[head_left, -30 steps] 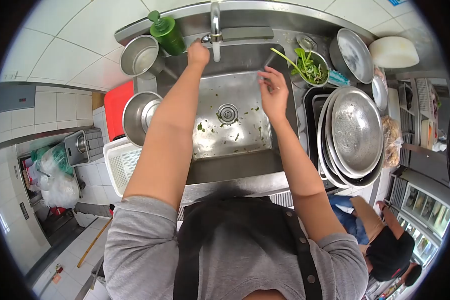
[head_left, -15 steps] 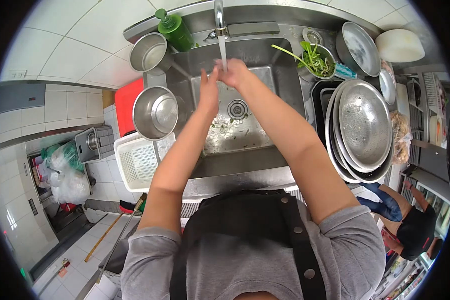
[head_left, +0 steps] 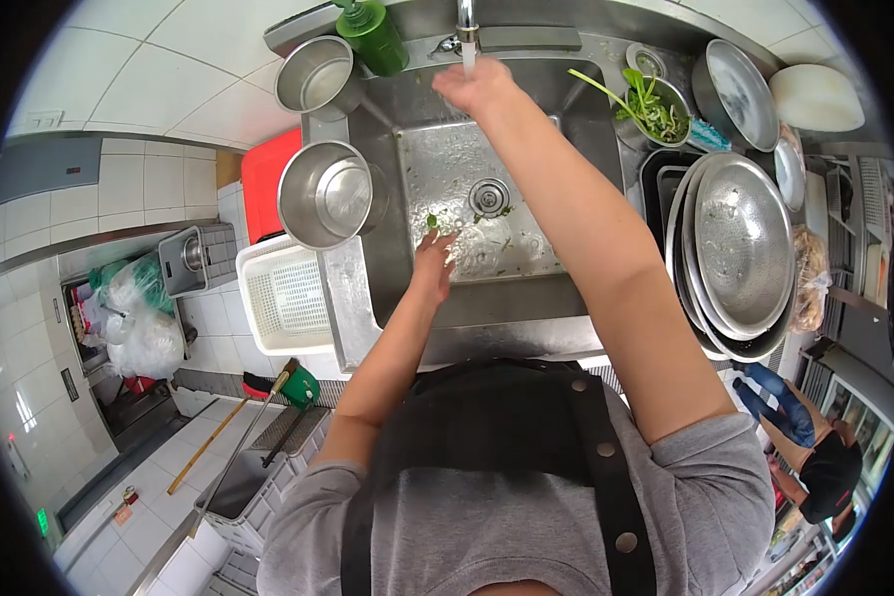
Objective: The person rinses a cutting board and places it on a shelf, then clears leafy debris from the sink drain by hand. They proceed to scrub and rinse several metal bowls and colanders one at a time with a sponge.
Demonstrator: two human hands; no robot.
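My right hand (head_left: 475, 87) is under the faucet (head_left: 467, 38), palm turned up and fingers stretched out, with water running onto it. Low over the near left part of the metal sink (head_left: 502, 314), my left hand (head_left: 433, 266) has its fingers apart and holds nothing. A small green leaf scrap (head_left: 431, 221) shows just beyond its fingertips. Around the round drain (head_left: 489, 198) lie more bits of greens, and water spreads over the sink floor.
Left of the sink stand two metal pots (head_left: 330, 196), a green pump bottle (head_left: 372, 38), a red board (head_left: 270, 184) and a white basket (head_left: 290, 298). On the right are a pot of greens (head_left: 656, 114) and stacked metal colanders (head_left: 737, 243). Another person (head_left: 822, 467) is at far right.
My hands have separated. The left has come down from beside the water toward the near side of the sink, while the right has stayed at the stream, now nearer the faucet.
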